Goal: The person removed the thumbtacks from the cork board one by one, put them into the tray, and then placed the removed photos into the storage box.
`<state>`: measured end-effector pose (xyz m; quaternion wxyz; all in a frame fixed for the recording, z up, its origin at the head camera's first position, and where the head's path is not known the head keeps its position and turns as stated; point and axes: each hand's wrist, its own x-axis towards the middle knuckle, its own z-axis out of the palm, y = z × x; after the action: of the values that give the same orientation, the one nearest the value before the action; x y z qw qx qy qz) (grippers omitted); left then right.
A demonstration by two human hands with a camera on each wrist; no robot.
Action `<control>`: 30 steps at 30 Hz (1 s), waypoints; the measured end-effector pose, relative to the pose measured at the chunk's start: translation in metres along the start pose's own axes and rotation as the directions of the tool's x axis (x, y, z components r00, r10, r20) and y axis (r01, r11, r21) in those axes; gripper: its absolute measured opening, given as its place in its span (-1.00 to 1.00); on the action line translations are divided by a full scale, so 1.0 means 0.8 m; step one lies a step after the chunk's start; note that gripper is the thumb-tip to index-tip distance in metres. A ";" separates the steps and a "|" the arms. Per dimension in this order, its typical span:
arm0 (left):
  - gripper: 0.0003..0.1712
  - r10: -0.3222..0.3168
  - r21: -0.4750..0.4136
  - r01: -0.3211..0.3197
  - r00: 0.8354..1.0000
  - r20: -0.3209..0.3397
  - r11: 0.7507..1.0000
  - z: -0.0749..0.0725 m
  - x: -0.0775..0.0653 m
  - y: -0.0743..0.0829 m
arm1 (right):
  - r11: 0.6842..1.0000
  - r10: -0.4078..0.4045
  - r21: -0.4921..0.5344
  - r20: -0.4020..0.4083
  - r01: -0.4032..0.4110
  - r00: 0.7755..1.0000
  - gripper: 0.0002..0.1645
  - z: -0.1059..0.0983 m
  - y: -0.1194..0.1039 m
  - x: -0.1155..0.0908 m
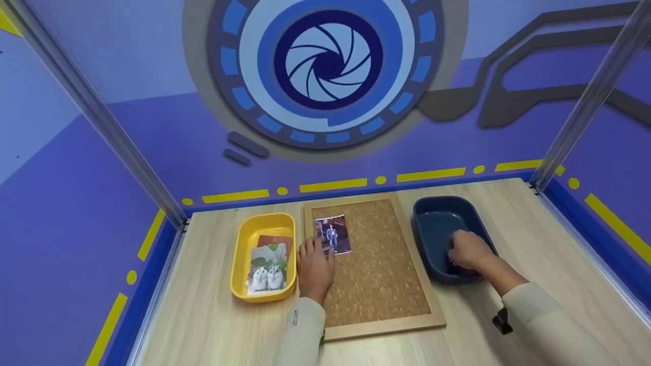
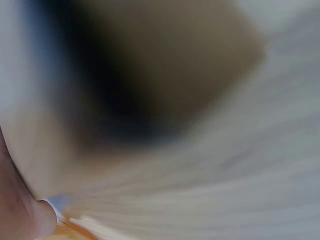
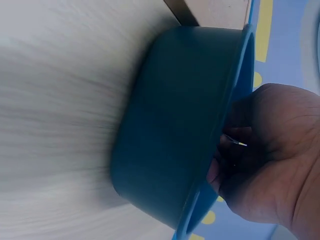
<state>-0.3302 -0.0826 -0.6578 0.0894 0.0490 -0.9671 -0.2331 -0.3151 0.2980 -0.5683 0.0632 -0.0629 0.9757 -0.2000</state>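
My left hand (image 1: 315, 267) lies over the left edge of the corkboard (image 1: 376, 290), fingers extended, at the lower left of a photo (image 1: 335, 236) of a standing person. That photo sits on the board's upper left. My right hand (image 1: 470, 250) reaches down into the dark blue tray (image 1: 440, 223) with its fingers bent. In the right wrist view, a thin shiny sliver (image 3: 235, 140) shows by the fingers; what it is, and whether they pinch it, cannot be told. The hand and the tray wall hide the fingertips.
Left of the board stands a yellow tray (image 1: 238, 264) with a photo of two white furry animals (image 1: 267, 274) over a reddish-brown card (image 1: 274, 240). Patterned panels (image 1: 152, 127) enclose the wooden table (image 1: 203, 315) at the back and sides.
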 end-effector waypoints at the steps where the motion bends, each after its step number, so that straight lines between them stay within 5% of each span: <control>1: -0.34 -0.001 -0.002 0.001 1.000 0.001 1.000 0.000 0.000 0.000 | 1.000 -0.007 0.001 -0.009 0.007 1.000 -0.85 -0.001 -0.001 0.000; 6: -0.36 0.004 -0.009 -0.004 1.000 -0.011 1.000 0.000 0.002 0.000 | 0.999 -0.023 0.031 -0.071 0.025 0.997 -0.92 -0.003 -0.009 0.002; 12: -0.35 -0.001 -0.003 0.001 1.000 -0.010 1.000 0.002 0.002 -0.001 | 0.995 0.025 0.095 -0.188 -0.007 0.982 -0.66 -0.001 -0.029 0.010; 16: -0.35 -0.010 0.003 0.010 1.000 -0.005 1.000 0.003 0.001 -0.001 | 0.989 0.054 0.148 -0.291 -0.010 0.955 -0.63 0.001 -0.046 0.019; 22: -0.37 0.018 0.006 -0.018 0.999 -0.045 1.000 0.006 0.002 -0.003 | 0.973 -0.007 0.209 -0.415 0.103 0.910 -0.74 0.016 -0.088 0.037; 27: -0.35 0.011 0.010 -0.010 0.999 -0.030 1.000 0.004 0.001 -0.002 | 0.950 -0.024 0.286 -0.328 0.123 0.945 -0.75 0.039 -0.131 0.049; 30: -0.34 -0.001 0.005 0.001 1.000 -0.013 1.000 0.003 0.001 0.000 | 0.911 0.010 0.404 -0.222 0.083 0.975 -0.71 0.062 -0.154 0.054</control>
<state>-0.3314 -0.0817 -0.6600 0.0955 0.0511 -0.9671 -0.2304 -0.3384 0.1602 -0.5688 -0.0369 -0.0439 0.9114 -0.4075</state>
